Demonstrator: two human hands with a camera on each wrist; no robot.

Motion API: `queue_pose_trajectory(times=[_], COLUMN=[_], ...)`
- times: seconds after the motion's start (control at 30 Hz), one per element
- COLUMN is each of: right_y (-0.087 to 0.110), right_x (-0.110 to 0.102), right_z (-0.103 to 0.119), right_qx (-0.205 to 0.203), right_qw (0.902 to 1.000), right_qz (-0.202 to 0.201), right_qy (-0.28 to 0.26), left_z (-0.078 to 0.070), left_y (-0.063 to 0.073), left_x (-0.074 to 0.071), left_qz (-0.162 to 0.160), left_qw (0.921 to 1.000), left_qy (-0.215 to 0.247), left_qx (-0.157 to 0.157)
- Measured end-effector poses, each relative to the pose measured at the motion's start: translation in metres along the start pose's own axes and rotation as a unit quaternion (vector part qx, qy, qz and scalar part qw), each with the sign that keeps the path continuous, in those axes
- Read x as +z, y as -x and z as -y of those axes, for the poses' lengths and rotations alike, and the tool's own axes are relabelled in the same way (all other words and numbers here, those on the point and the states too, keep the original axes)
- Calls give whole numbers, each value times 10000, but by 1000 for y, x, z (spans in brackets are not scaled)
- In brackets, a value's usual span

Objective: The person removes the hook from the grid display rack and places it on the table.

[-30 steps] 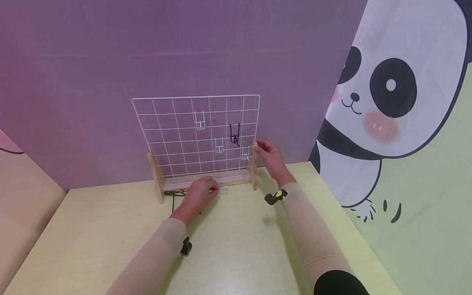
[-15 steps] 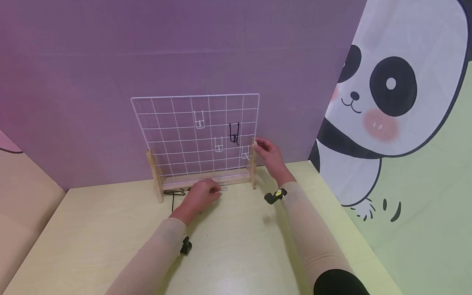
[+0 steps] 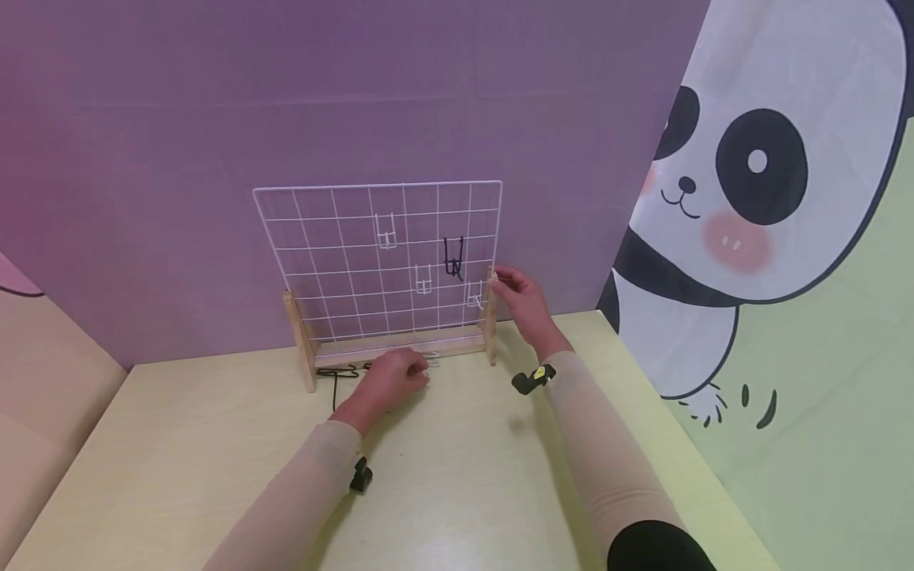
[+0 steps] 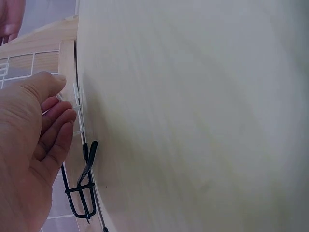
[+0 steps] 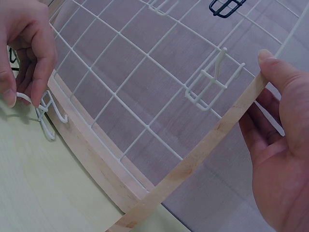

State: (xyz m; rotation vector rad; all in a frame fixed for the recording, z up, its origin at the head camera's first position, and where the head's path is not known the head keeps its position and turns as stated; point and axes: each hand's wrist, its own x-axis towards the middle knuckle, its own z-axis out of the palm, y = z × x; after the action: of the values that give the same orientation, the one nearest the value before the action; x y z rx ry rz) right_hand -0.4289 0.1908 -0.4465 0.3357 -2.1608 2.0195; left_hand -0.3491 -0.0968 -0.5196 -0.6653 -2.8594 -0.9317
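A white wire grid panel (image 3: 378,185) stands in a wooden stand (image 3: 303,337). Low before the stand's bottom rail, my left hand (image 3: 389,379) pinches one end of a white wire hook (image 5: 44,107) between thumb and index finger. The hook's prongs lie close to the tabletop beside the rail. My right hand (image 3: 528,311) grips the stand's right post (image 5: 193,157) near its top, thumb at the grid's edge. Hanging on the grid are a black hook (image 3: 454,259) and several white hooks, one near the right post (image 5: 205,87).
Black wire hooks (image 4: 79,191) lie on the table by the stand's rail, left of my left hand. Behind the stand rises a purple wall (image 3: 214,262). A panda picture (image 3: 757,262) covers the wall at right. The pale tabletop (image 3: 443,476) extends toward me.
My left hand has shifted slightly to the right and toward me, low by the rail. The right hand keeps its place on the post.
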Motion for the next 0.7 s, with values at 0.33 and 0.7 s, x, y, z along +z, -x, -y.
queue_pose_trajectory(times=[0.33, 0.7], right_y=[-2, -1], right_x=[1, 0], right_z=[-2, -1], right_qx=[-34, 64], right_qw=[9999, 10000], right_qz=[-24, -22], right_qy=[-127, -60], left_z=[-3, -4], left_y=[1, 2], left_x=[1, 0], left_qz=[-31, -34], left_qw=[9998, 9995], left_qy=[-147, -118], left_qx=[124, 287])
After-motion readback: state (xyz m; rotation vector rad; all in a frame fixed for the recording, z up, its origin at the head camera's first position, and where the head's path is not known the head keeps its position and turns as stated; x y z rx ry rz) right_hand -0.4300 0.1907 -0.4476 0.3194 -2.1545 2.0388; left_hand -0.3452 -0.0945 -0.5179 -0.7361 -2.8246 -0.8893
